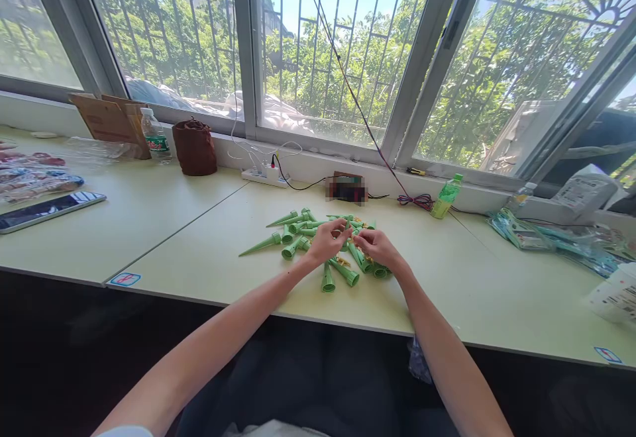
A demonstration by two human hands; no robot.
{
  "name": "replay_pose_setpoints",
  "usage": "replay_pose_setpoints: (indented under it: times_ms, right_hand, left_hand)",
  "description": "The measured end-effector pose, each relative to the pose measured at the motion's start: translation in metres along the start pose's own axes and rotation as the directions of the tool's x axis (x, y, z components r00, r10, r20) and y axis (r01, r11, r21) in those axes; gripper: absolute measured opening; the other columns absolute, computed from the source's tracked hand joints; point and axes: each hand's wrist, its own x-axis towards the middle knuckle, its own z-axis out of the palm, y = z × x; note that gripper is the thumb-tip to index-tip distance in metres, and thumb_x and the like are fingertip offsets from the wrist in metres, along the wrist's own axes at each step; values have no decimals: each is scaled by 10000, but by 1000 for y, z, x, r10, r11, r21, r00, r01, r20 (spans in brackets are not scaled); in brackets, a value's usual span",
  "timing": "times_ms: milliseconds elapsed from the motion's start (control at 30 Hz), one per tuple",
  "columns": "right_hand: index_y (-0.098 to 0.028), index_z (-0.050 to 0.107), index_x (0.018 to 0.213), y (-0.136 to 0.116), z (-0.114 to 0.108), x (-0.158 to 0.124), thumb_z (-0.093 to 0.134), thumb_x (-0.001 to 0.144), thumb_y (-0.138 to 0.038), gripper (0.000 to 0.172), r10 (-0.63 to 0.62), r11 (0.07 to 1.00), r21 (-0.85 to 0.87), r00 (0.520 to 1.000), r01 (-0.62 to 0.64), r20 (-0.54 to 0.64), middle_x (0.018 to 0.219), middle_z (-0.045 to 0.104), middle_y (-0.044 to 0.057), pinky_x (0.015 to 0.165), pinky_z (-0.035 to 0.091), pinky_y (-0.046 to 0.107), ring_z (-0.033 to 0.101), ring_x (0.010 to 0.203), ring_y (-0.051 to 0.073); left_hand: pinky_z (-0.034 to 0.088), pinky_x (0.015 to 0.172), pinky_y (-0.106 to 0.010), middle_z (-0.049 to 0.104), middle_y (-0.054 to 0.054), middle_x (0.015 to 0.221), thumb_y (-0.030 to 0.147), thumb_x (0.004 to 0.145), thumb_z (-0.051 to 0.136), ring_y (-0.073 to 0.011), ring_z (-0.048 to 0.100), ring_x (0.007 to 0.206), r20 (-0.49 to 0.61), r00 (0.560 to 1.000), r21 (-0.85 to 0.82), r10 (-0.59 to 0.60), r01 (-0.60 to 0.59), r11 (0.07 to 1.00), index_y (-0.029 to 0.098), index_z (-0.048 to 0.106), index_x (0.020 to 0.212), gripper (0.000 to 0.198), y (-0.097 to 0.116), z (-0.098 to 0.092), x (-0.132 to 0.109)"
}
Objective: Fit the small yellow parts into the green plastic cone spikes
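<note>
In the head view, a loose heap of green cones (pixel 358 258) lies on the pale surface (pixel 199 251), some pointed, some showing ribbed open ends, with small yellow pieces (pixel 342 261) among them. Both hands are over the heap, close together. The left hand (pixel 328 240) pinches a green piece (pixel 348 224) between thumb and fingers. The right hand (pixel 376 248) has its fingers drawn together just beside that piece; whether they grip anything is too small to tell.

Beyond the heap, toward the windows, a blurred-out dark object (pixel 348 189) sits near it, with a white power strip (pixel 252 175) beyond and to its left. Farther left of the heap are a brown container (pixel 195 149), a clear bottle (pixel 158 142), a cardboard box (pixel 106 122) and, well apart and nearer the person, a flat dark-screened device (pixel 54 210). Beyond and right of the heap, a green-capped bottle (pixel 447 196) stands beside coiled cable (pixel 417 202). Well to the heap's right lie plastic packets (pixel 529 233) and a white tub (pixel 616 294).
</note>
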Motion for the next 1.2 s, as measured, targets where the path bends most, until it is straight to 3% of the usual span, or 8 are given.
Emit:
replay_pose_setpoints:
  times_ms: [167, 367, 533, 700, 1000, 1200]
  right_hand:
    - [-178, 530, 615, 3, 1, 1, 507, 861, -528, 428, -10, 1000, 2, 1000, 10, -8, 522, 458, -13, 461, 296, 243, 381, 492, 114]
    - [-169, 551, 651, 4, 0, 1, 533, 849, -544, 425, -5, 1000, 1, 999, 5, -49, 526, 439, -23, 458, 286, 238, 377, 490, 104]
    - [-159, 593, 698, 2, 0, 0, 602, 803, -529, 384, -2, 1000, 14, 999, 2, -37, 557, 472, -16, 464, 289, 238, 378, 501, 103]
    - [-161, 574, 678, 0, -1, 0, 657, 758, -522, 379, -7, 1000, 21, 999, 8, -31, 546, 450, -28, 466, 272, 234, 357, 500, 95]
    - [-163, 569, 662, -3, 0, -2, 674, 744, -527, 387, -2, 999, 32, 1000, 2, -5, 533, 458, -29, 458, 277, 234, 368, 496, 96]
    - [-164, 565, 643, -6, 2, -1, 667, 747, -523, 388, -19, 999, 33, 1000, 19, 4, 524, 425, -35, 461, 258, 239, 340, 498, 95]
  left_hand:
    - [448, 494, -198, 595, -20, 686, 448, 827, 598, -111, 556, 574, -7, 1000, -22, -18, 17, 1000, 151, 573, 766, 304, 2, -1, 0]
    - [403, 386, -191, 632, -28, 737, 426, 842, 573, -74, 480, 454, 43, 990, -144, -133, 138, 980, 150, 579, 878, 278, -1, -1, 1]
    - [477, 416, -215, 654, -82, 910, 370, 808, 612, -111, 572, 576, 65, 979, -314, -195, 205, 927, 143, 563, 879, 243, -1, 0, 3]
    - [521, 472, -239, 662, -102, 992, 344, 816, 611, -126, 611, 635, 78, 977, -334, -198, 213, 918, 135, 566, 879, 223, 1, -1, 2]
    - [502, 501, -229, 629, -27, 739, 350, 767, 690, -103, 584, 550, 71, 972, -284, -222, 233, 930, 131, 565, 862, 270, -3, 1, 1]
    - [485, 514, -223, 627, -16, 735, 285, 755, 685, -88, 569, 522, 83, 973, -282, -213, 228, 932, 132, 562, 843, 215, 1, 0, 0]
